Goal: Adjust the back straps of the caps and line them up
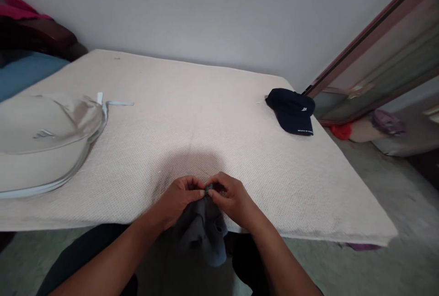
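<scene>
At the lower centre of the frame, the fingers (pixel 190 180) of our left hand (pixel 176 200) and right hand (pixel 236 196) pinch the top of the grey cloth (pixel 209 239), whose folds hang below them.

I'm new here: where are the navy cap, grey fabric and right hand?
Navy cap (pixel 290 104), head view: crown, above the brim.
Grey fabric (pixel 207 236), head view: its hanging folds.
Right hand (pixel 235 199), head view: back of the hand.
</scene>
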The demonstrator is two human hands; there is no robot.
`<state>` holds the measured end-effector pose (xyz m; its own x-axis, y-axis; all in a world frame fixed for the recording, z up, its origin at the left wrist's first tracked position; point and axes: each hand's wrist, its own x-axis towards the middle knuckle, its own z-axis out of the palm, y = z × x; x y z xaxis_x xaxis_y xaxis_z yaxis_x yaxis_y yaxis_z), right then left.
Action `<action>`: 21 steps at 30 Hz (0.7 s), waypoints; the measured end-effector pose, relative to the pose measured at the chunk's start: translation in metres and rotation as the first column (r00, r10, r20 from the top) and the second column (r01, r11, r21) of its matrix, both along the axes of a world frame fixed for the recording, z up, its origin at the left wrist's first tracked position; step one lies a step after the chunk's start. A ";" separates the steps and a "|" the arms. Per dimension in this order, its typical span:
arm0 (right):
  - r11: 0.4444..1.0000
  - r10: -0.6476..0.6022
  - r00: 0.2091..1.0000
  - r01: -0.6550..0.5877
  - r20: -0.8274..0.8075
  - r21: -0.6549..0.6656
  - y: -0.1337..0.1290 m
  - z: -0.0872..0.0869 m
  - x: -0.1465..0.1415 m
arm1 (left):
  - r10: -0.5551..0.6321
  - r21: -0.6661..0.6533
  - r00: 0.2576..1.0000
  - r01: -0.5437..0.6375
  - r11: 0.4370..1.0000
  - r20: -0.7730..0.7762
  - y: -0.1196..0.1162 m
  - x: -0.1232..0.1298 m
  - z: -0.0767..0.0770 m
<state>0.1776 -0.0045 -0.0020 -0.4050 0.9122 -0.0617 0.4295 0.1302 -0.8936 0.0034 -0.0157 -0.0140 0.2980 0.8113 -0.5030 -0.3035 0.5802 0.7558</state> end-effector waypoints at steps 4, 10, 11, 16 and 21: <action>1.000 0.006 1.000 -0.006 -0.007 -0.014 0.001 -0.002 0.001 | 0.025 -0.002 1.000 -0.025 1.000 0.001 0.000 0.001 -0.004; 1.000 0.010 1.000 -0.010 -0.009 -0.017 0.001 -0.003 0.003 | 0.020 -0.012 0.999 -0.021 1.000 -0.030 0.000 0.001 -0.005; 1.000 0.007 1.000 -0.008 -0.021 -0.021 0.001 -0.003 0.003 | 0.021 -0.010 0.999 -0.021 1.000 -0.031 0.000 0.001 -0.005; 0.999 -0.006 0.998 0.002 -0.064 -0.054 0.002 -0.005 0.002 | 0.025 -0.018 0.999 -0.026 1.000 -0.021 0.001 0.002 -0.007; 0.998 -0.023 0.997 0.017 -0.080 -0.065 0.003 -0.005 0.002 | 0.036 -0.061 0.998 -0.038 0.997 -0.044 0.001 0.002 -0.008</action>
